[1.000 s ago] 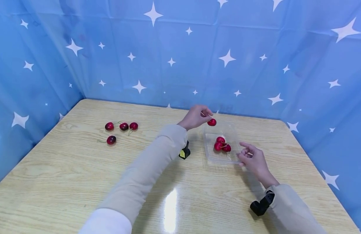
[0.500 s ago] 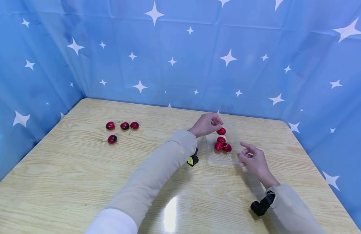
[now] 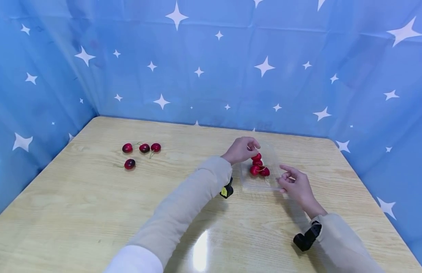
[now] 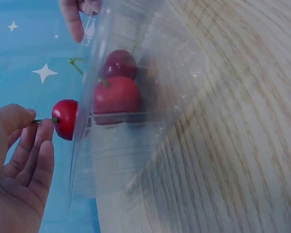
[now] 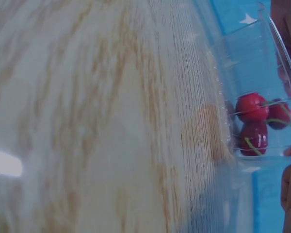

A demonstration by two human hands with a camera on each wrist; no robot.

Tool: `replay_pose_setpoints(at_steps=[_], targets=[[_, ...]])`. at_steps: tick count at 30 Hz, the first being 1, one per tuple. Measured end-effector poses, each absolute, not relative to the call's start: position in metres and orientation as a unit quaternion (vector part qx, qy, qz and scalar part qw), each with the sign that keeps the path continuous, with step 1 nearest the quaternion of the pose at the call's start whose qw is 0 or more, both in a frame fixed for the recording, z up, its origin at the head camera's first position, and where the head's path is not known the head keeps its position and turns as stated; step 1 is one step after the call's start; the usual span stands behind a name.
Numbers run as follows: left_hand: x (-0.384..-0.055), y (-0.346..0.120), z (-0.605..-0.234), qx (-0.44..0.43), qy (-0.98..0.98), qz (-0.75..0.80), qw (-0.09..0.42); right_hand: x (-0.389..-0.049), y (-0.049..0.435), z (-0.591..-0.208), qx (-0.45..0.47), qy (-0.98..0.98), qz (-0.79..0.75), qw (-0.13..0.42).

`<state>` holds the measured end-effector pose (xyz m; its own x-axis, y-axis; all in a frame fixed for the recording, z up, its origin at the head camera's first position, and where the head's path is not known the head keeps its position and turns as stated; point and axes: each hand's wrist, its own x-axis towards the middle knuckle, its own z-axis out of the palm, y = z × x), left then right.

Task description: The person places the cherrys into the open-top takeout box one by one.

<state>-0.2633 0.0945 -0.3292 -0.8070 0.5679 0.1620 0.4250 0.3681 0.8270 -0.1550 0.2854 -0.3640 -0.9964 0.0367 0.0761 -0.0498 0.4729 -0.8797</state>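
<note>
My left hand (image 3: pixel 239 151) pinches a red cherry (image 4: pixel 65 119) by its green stem, thumb against fingertips. In the left wrist view that cherry hangs at the open rim of a clear plastic container (image 4: pixel 121 165). Several fingers below the pinch are loosely bent. Inside the container, three red cherries (image 5: pixel 252 107) sit bunched together, their stems showing in the right wrist view. My right hand (image 3: pixel 299 191) holds the container's right edge near its front corner, with the index finger stretched out along it.
Several dark red cherries (image 3: pixel 144 148) with stems lie on the left of the wooden table (image 3: pixel 77 212). A blue curtain (image 3: pixel 211 57) with white stars hangs behind and beside the table. Black wrist cameras (image 3: pixel 304 240) are strapped to both wrists.
My left hand has moved right and down with its cherry, from beyond the container's back left edge to over the cherries inside. The right hand has stayed at the container's edge.
</note>
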Motion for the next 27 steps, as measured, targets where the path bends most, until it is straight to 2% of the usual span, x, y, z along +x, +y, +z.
replay_pose_setpoints(at_steps=[27], targets=[[-0.2667, 0.0933, -0.3349, 0.284, 0.838, 0.458, 0.085, -0.1587, 0.2849, -0.3678, 0.007, -0.854, 0.518, 0.05]])
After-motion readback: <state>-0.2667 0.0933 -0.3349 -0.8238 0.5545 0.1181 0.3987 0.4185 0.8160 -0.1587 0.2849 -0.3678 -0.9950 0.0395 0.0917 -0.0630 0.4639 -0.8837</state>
